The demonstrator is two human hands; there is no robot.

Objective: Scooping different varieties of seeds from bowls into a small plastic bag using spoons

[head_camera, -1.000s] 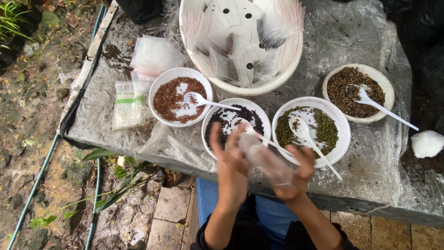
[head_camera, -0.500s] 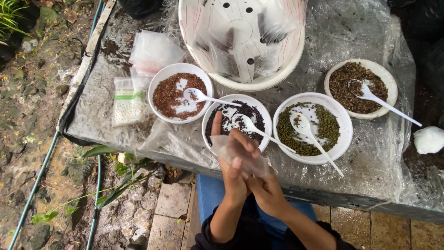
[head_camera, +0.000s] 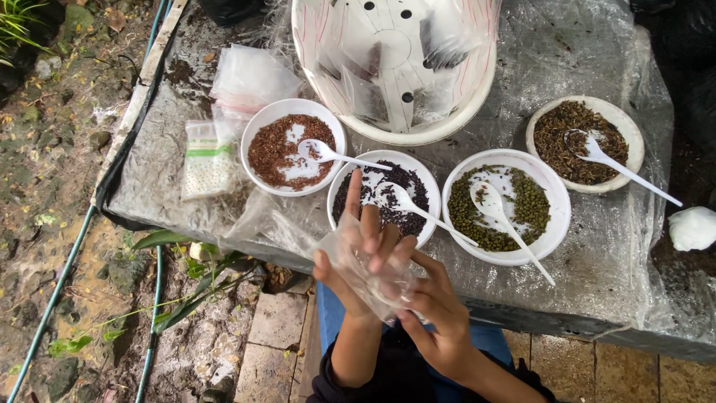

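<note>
Both hands, left hand (head_camera: 358, 250) and right hand (head_camera: 436, 317), pinch a small clear plastic bag (head_camera: 365, 265) between fingers at the counter (head_camera: 597, 246) edge, just below the bowl of black seeds (head_camera: 384, 195) with its spoon (head_camera: 406, 203) within reach

Bare plastic-covered table (head_camera: 597, 246) right of 4 bowls; spoon handles (head_camera: 522, 250) jutting across the near edge.
</note>
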